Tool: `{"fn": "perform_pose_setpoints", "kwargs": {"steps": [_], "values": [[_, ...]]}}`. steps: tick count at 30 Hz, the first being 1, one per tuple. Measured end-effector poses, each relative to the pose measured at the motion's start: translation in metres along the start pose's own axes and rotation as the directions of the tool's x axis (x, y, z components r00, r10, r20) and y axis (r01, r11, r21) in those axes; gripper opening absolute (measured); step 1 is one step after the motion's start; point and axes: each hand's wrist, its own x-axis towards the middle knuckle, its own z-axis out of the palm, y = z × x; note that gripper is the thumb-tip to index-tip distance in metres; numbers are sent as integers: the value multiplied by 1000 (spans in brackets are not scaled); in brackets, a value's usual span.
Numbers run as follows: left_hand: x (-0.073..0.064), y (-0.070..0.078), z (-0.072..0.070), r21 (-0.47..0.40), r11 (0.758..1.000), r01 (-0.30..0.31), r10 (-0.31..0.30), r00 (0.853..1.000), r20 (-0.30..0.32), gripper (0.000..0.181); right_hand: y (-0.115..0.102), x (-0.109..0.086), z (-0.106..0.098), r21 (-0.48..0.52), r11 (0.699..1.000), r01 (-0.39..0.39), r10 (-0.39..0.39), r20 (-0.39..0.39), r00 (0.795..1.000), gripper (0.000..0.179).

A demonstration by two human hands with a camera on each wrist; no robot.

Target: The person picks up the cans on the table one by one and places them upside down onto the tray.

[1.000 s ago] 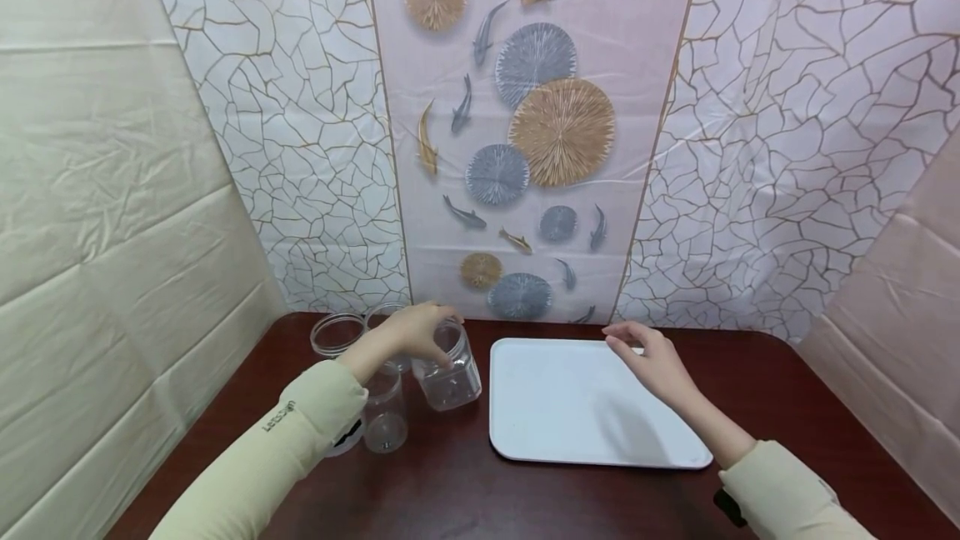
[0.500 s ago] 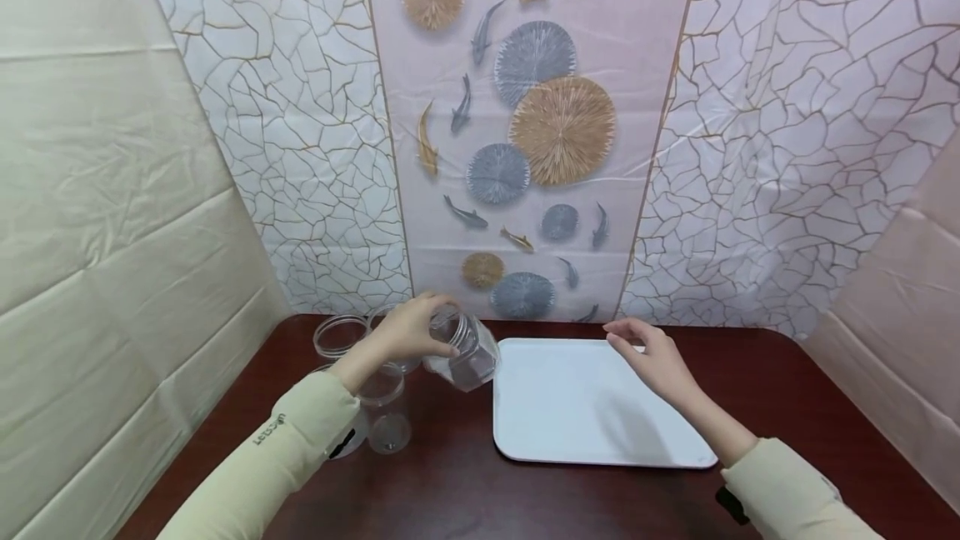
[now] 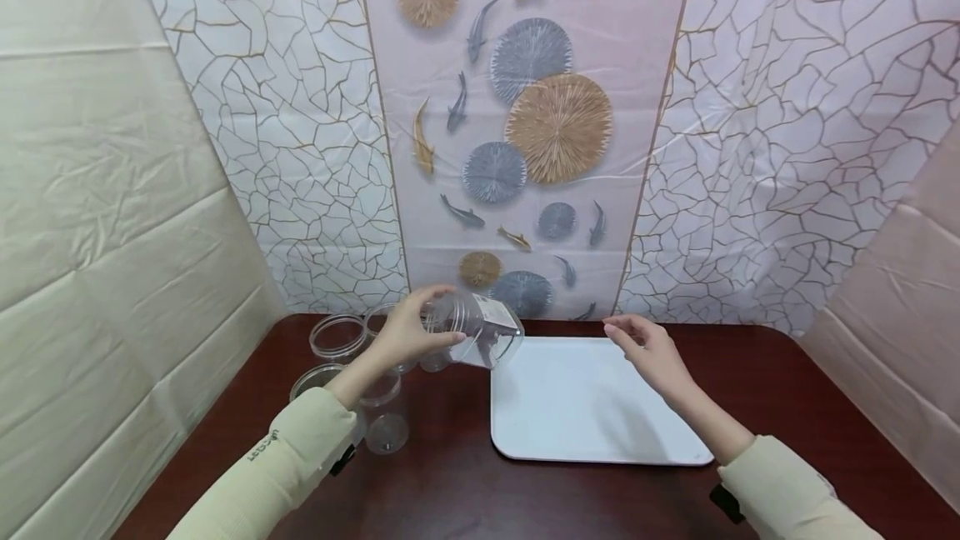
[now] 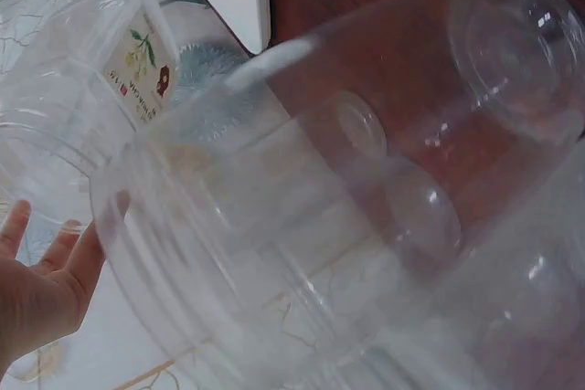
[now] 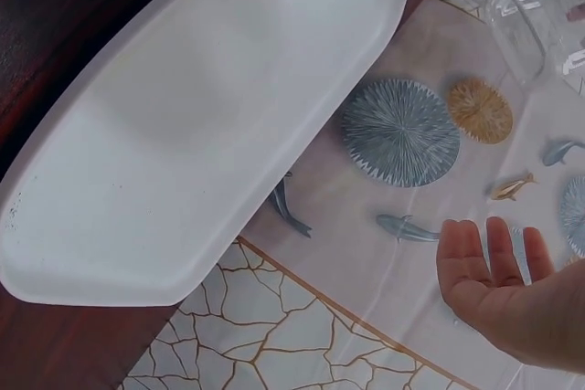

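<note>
My left hand grips a clear plastic jar by its ringed neck. The jar lies tipped nearly sideways in the air, its mouth towards the palm and its base out over the left back corner of a white tray. A printed label with a plant picture shows on its side in the left wrist view. Above the tray's right back part hangs my right hand, fingers loosely bent and nothing between them.
Several more clear jars stand at the left of the dark red table, among them a front jar and a back jar. One large jar fills much of the left wrist view. A patterned cloth hangs behind the table.
My left hand has lifted the jar from beside the other jars, tipped it over sideways and brought it right to the tray's edge. The right hand has stayed nearly still.
</note>
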Motion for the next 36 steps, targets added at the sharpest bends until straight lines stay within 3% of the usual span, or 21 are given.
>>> {"fn": "perform_pose_setpoints", "kwargs": {"steps": [8, 11, 16, 19, 23, 29, 32, 36], "values": [[-4, 0, 4, -178, 983, 36, -47, 997, -58, 65, 0, 4, 2, 178, 981, -74, 64, 63, 996, 50], [-5, -1, 8, -213, 976, 49, -59, 997, -42, 65, -3, 4, 3, 318, 940, -121, 97, 91, 991, 53], [-6, -1, 12, -251, 965, 72, -81, 996, -24, 65, -13, 3, 4, 506, 848, -158, 116, 114, 987, 45], [-5, -1, 15, -273, 959, 78, -91, 995, -34, 64, -17, 3, 6, 543, 825, -155, 106, 122, 987, 46], [-5, 0, 18, -316, 946, 77, -92, 995, -34, 64, -19, 5, 9, 542, 825, -162, 91, 156, 984, 51], [-4, 4, 25, -427, 903, 48, -47, 999, 11, 64, -16, 3, 13, 540, 820, -187, 59, 245, 968, 53], [-4, 7, 29, -494, 869, 35, -30, 999, 19, 64, -15, 2, 15, 547, 821, -164, 21, 258, 966, 45], [-5, 10, 33, -575, 816, 66, -52, 998, 41, 63, -15, 2, 17, 558, 818, -141, -14, 264, 965, 41]]}}
